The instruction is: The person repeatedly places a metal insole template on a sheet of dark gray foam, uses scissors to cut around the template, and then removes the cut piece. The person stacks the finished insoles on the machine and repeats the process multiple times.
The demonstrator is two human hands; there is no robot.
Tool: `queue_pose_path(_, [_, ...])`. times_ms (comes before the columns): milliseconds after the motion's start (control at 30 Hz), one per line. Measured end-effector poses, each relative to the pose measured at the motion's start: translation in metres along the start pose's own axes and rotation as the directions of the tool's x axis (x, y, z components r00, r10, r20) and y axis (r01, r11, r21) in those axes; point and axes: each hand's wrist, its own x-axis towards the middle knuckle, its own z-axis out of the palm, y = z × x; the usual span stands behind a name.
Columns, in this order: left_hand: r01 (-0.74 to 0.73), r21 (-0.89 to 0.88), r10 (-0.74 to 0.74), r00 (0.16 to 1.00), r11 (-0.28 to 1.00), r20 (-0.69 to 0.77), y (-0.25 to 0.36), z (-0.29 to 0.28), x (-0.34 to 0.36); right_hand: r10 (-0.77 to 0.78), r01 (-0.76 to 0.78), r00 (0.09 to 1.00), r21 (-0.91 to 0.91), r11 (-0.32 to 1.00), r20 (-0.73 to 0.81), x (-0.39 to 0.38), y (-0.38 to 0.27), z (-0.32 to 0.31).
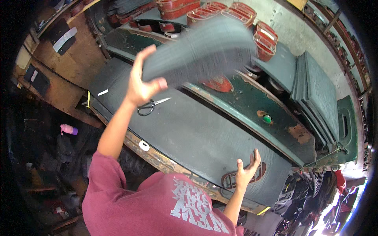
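My left hand (138, 85) is raised over the far side of the bench, its fingers and thumb around the left end of a dark grey sheet (204, 51). Motion blurs the sheet, so I cannot tell whether it is one piece or a few layers. Lower right, my right hand (246, 174) is held with fingers apart and nothing in it. Beside and partly behind that hand lies a reddish oval cutting die (229, 181) on the grey work surface (185, 122). Black-handled scissors (146, 108) rest near my left wrist, blades pointing right.
Beyond the work surface runs a worn green metal beam (252, 106) with a green button (267, 118). Several red cutting dies (265, 39) stand behind it. Stacked grey sheets (315, 94) lean at the right. A pink and purple bottle (69, 129) is at the left.
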Motion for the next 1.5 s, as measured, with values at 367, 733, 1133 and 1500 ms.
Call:
queue_pose_path(367, [0.601, -0.454, -0.529, 0.798, 0.658, 0.288, -0.012, 0.021, 0.229, 0.167, -0.163, 0.986, -0.322, 0.933, -0.014, -0.065, 0.023, -0.026])
queue_pose_path(733, [0.733, 0.151, -0.729, 0.588, 0.664, 0.351, -0.036, -0.006, 0.261, 0.320, -0.244, 0.947, -0.620, 0.746, 0.012, -0.101, 0.018, -0.019])
queue_pose_path(1133, [-0.116, 0.369, -0.092, 0.861, 0.922, 0.500, 0.174, 0.135, 0.203, 0.298, -0.195, 0.954, -0.700, 0.687, 0.027, -0.092, 0.044, -0.041])
queue_pose_path(1500, [-0.338, 0.217, 0.087, 0.694, 0.916, 0.715, 0.162, 0.339, 0.153, 0.274, -0.224, 0.961, -0.670, 0.707, -0.032, -0.094, 0.062, -0.036])
